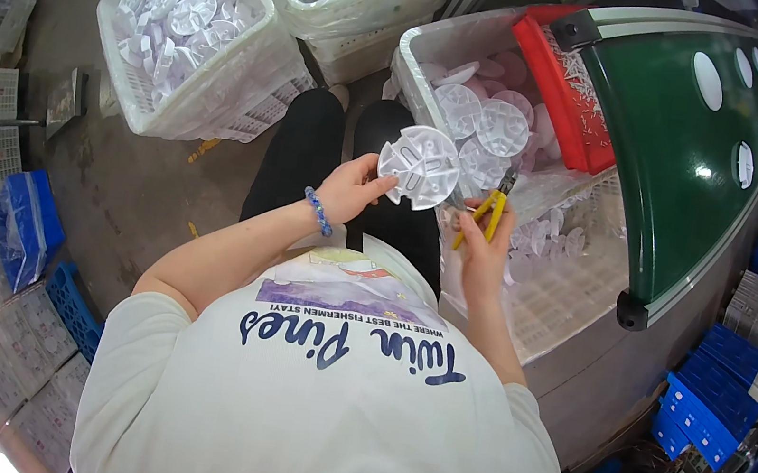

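Note:
My left hand (352,191) pinches a round white plastic disc (425,174) by its left edge, with slots and notches showing on its upper face. Close to the disc's right side, my right hand (484,255) is closed around yellow-handled cutting pliers (497,216), whose jaws point away from me. Whether the jaws are apart is too small to tell. Just beyond both hands, many similar translucent discs (501,128) lie in a plastic-lined white crate (409,61).
A red tray (530,51) of thin white scraps rests over the crate. The green conveyor belt (657,158) on the right carries white discs. At the far left stands a white basket (214,110) of white parts, beside another lined crate (331,22). Blue bins (712,395) line the right.

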`<state>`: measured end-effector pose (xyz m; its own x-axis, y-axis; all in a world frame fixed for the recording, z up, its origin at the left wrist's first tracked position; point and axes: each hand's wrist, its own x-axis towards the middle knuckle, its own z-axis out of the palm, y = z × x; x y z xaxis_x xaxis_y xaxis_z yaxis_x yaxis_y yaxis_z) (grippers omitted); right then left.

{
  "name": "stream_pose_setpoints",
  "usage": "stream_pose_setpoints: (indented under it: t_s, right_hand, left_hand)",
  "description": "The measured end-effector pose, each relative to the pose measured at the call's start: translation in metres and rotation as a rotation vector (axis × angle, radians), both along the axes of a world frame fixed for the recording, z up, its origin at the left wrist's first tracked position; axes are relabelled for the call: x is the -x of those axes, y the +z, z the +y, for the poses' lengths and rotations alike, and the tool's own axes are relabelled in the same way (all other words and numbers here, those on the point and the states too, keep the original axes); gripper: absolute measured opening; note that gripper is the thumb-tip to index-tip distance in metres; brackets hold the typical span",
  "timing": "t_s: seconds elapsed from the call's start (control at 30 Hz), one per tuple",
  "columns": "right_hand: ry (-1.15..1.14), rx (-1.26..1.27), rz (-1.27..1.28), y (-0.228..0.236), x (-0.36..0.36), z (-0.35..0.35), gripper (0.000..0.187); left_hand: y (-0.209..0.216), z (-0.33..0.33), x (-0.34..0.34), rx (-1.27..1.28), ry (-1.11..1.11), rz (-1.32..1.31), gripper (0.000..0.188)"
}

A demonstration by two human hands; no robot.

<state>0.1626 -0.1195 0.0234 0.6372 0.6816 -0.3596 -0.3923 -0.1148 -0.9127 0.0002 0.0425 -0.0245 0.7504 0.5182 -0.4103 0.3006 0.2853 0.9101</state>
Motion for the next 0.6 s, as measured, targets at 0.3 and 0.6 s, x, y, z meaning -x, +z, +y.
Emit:
stream_pose_setpoints:
  t_s: [0.3,0.6]
  right_hand:
    - [0.741,0.302,-1.467,0.057,-0.010,0.016,0.055]
    - [0.842,0.249,-1.556,0.066,-0.003,0.030,0.058]
  left_hand:
    - [0.026,-0.004,0.011,0.086,0.039,-0.087,0.045]
    - [0.025,-0.007,0.020,-0.006,0.010,-0.120,0.048]
